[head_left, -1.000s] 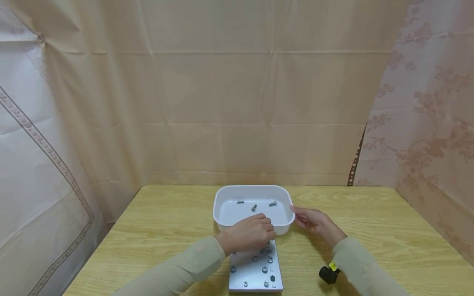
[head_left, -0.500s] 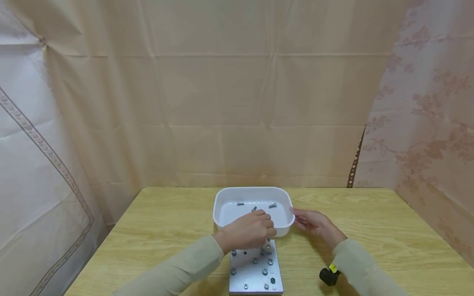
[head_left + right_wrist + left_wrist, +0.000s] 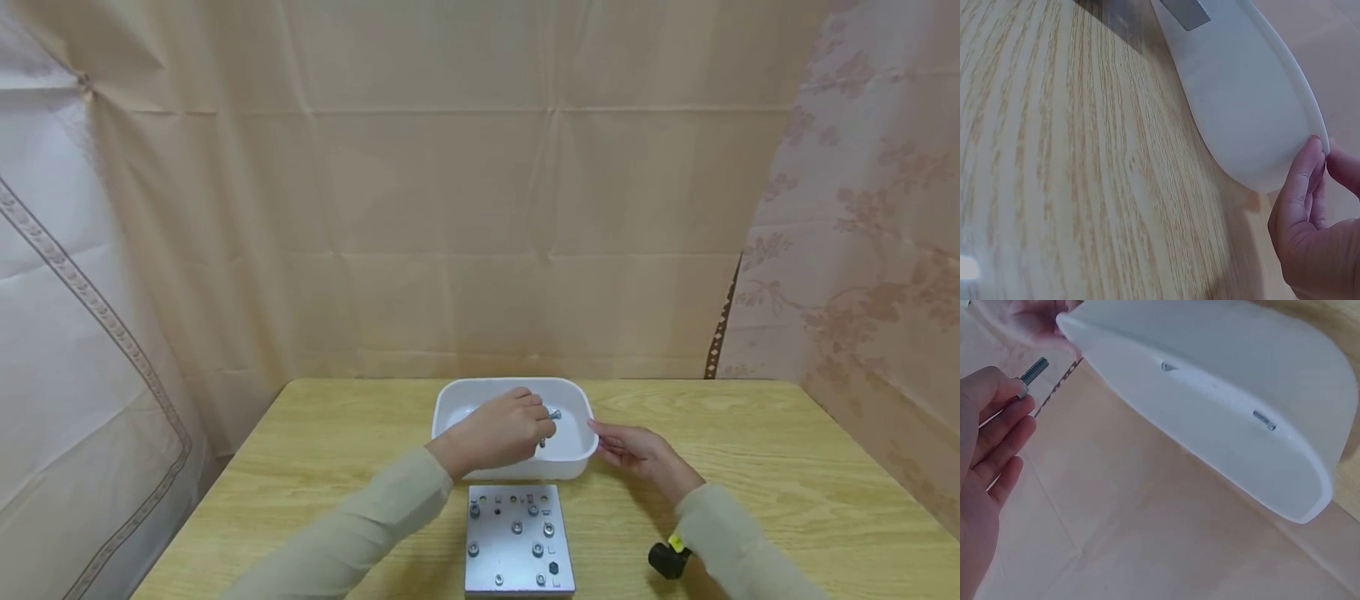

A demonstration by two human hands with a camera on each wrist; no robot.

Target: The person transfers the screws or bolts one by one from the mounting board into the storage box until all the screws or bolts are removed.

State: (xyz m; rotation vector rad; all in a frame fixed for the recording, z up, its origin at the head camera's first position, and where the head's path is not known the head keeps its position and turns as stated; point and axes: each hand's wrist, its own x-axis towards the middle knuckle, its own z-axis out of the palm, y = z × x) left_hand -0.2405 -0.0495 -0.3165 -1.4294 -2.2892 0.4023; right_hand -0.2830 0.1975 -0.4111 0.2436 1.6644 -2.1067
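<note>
My left hand [image 3: 501, 432] is above the near side of a white plastic tub [image 3: 517, 472]. Its thumb and fingertips pinch a metal socket-head bolt [image 3: 1035, 370], whose threaded shank points away from the fingers in the left wrist view. Loose bolts lie in the tub; one bolt [image 3: 555, 414] shows beside the knuckles and another bolt [image 3: 1264, 420] in the left wrist view. My right hand [image 3: 637, 450] pinches the tub's right rim between thumb and fingers. In front of the tub lies a silver metal plate [image 3: 510, 533] with holes and several bolts set in it.
A black cylindrical object [image 3: 667, 560] with a yellow part sits by the right forearm. The wooden table [image 3: 360, 433] reaches back to a beige cloth backdrop [image 3: 450, 208]. Patterned cloths hang at both sides.
My left hand has moved up and away from the plate's far edge to over the tub, uncovering the plate's far row of holes. The right hand stays on the rim.
</note>
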